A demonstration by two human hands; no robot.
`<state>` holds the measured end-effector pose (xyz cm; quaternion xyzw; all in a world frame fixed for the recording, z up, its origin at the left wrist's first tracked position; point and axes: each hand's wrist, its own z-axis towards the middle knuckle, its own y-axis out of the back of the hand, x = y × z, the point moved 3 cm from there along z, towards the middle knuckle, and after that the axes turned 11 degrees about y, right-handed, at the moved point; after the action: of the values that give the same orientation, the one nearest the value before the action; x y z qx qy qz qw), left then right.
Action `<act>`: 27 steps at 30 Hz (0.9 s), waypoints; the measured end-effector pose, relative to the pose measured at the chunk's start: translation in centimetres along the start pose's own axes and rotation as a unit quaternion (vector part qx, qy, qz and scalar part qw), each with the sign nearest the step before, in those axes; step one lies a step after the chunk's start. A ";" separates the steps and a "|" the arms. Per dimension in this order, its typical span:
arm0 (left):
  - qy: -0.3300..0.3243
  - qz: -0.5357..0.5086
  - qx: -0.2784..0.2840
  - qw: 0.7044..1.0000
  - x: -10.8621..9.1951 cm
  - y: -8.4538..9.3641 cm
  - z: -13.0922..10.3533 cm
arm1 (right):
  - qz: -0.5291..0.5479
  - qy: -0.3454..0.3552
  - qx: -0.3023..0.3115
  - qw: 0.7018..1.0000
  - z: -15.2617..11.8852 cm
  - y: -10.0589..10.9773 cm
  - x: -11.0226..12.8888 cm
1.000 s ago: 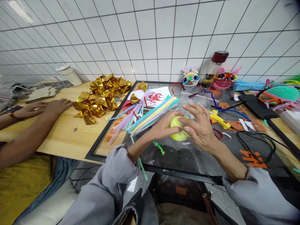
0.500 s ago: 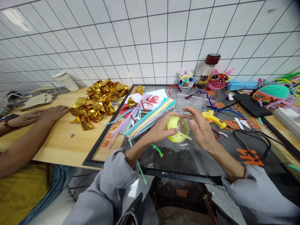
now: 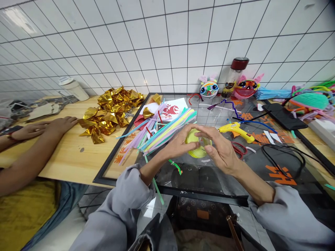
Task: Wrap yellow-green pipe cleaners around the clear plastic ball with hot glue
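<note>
My left hand (image 3: pixel 181 142) is closed around a clear round plastic shell wrapped in yellow pipe cleaner (image 3: pixel 196 152), thumb in front and fingers over the top. Curved round the shell's right side is my right hand (image 3: pixel 222 150), its fingertips over the upper edge and its thumb lower down. The hands partly hide the shell, and its bare clear part shows between them. Just left of the shell lies a bundle of pastel pipe cleaners (image 3: pixel 170 132). A yellow hot glue gun (image 3: pixel 239 131) rests to the right, beyond my right hand.
Gold foil (image 3: pixel 104 118) is heaped at left, near another person's hands (image 3: pixel 57 127). Two decorated animal-face balls (image 3: pixel 208 90) and a lidded bottle (image 3: pixel 235 76) stand by the tiled wall. A black cable (image 3: pixel 282 148), a dark pouch (image 3: pixel 284 115) and yarn (image 3: pixel 311 101) lie at right.
My right hand has moved left onto the yellow-wrapped shell, its fingers curling over the edge. The loose yellow end is now hidden. My left hand keeps its hold.
</note>
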<state>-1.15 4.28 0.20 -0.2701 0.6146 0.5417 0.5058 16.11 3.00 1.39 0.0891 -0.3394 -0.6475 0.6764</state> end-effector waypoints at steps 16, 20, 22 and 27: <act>0.022 -0.062 -0.008 0.998 1.1 0.1 0.0 | -0.091 0.006 -0.051 0.995 0.7 2.7 -0.2; 0.019 -0.065 -0.038 0.997 1.3 0.2 0.1 | -0.096 0.002 -0.001 0.995 0.3 2.4 -0.5; 0.013 -0.059 -0.048 0.997 1.3 0.3 0.1 | -0.102 -0.002 0.015 0.995 0.2 2.2 -0.6; -0.013 -0.055 -0.060 0.997 1.4 0.4 0.3 | -0.110 0.023 0.031 0.993 -0.1 1.7 -0.8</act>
<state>-1.82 4.98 -0.89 -0.3266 0.5584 0.5525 0.5256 17.56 3.98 2.01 0.1618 -0.3316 -0.7052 0.6054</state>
